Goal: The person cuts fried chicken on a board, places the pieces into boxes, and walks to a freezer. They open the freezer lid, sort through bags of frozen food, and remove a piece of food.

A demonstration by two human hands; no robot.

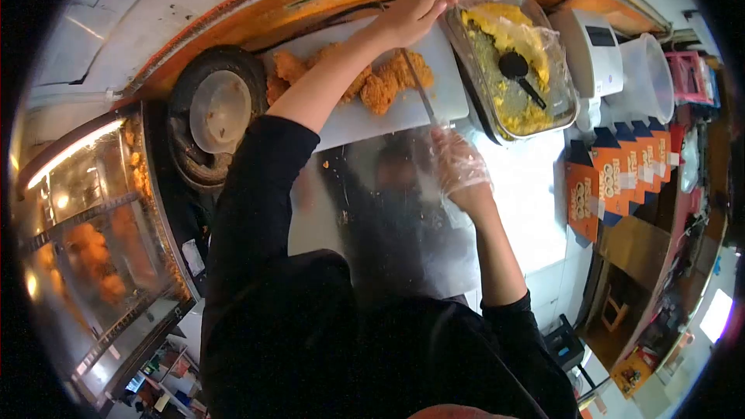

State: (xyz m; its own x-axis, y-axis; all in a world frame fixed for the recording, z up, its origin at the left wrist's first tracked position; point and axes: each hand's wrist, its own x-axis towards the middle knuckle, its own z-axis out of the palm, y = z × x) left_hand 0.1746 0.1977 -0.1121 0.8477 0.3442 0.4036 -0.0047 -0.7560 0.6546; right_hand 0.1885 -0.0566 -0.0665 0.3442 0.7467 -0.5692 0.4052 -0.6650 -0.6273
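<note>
My right hand, in a clear plastic glove, grips a knife whose blade lies across a piece of fried chicken. Several more fried chicken pieces rest on the white cutting board, some partly hidden under my left forearm. Bare and stretched past the board's far edge, my left hand has its fingers curled together by the near corner of a rectangular tray. Whatever those fingers hold cannot be made out. Yellow food and a black scoop sit in the tray, with clear plastic film over part of it.
A round black pan with a translucent lid-like bowl stands left of the board. Further left is a lit glass display case holding fried food. At right are a white device, a clear tub and several orange boxes.
</note>
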